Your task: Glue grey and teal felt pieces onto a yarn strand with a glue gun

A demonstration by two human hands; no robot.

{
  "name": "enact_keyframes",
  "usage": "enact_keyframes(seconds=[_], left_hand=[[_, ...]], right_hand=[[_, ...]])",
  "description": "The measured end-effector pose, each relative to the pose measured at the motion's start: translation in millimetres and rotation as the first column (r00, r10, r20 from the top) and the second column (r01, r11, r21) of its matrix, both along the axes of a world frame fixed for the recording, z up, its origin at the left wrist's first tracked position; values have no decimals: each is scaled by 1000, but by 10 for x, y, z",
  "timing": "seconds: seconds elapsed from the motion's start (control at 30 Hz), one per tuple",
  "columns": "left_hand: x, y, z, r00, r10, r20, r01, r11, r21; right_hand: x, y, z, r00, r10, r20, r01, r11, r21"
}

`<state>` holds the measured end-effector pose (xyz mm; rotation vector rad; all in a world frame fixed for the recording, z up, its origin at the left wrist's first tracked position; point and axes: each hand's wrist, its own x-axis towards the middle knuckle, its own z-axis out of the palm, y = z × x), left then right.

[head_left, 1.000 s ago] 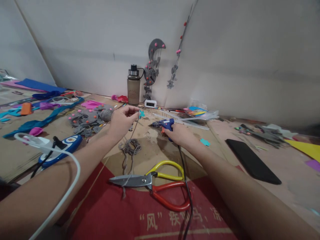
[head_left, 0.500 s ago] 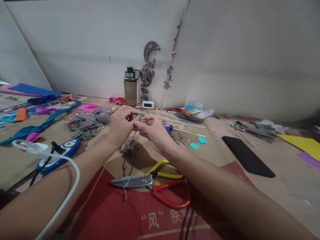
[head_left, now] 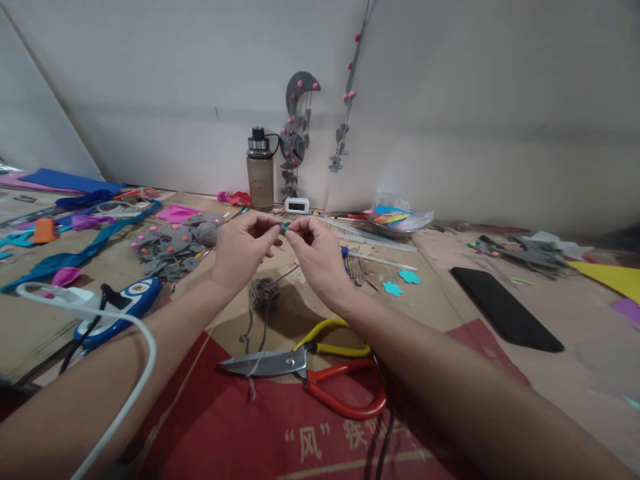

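My left hand (head_left: 243, 250) and my right hand (head_left: 320, 263) meet above the cardboard, thumb and finger of each closed on a small teal piece (head_left: 285, 227). Mostly covered by fingertips, its shape cannot be made out. Grey yarn lies in a loose tangle (head_left: 266, 294) below the hands, one strand running up toward my right hand. In front of me lie scissors (head_left: 287, 361) with yellow and red handles and parted blades. A yarn end crosses the blade. Two turquoise flower cut-outs (head_left: 393, 289) rest to the right of my right hand.
A bottle (head_left: 261, 180) and small white digital clock (head_left: 297, 205) stand at the back. Grey moon decorations (head_left: 300, 90) hang on the wall. A black phone (head_left: 505, 308) lies right; a blue-and-white device (head_left: 127, 310) with a white cable lies left, beside grey felt pieces (head_left: 173, 243).
Both hands have shifted from handling the grey yarn to pinching the small teal piece between their fingertips. My right hand has turned slightly more upright. The view has shifted a little.
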<state>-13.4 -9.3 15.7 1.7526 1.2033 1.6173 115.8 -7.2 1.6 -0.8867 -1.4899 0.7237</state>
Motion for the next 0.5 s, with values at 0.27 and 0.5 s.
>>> enact_keyframes(seconds=[0.27,0.5], left_hand=[[28,-41,32,1000,13,2,-13,1000,-13],[27,-37,22,1000,7,-31,-7,1000,9]], right_hand=[[27,-38,-3,993,-56,100,50,997,63],[28,-37,-17,987,-87,138,72,992,106]])
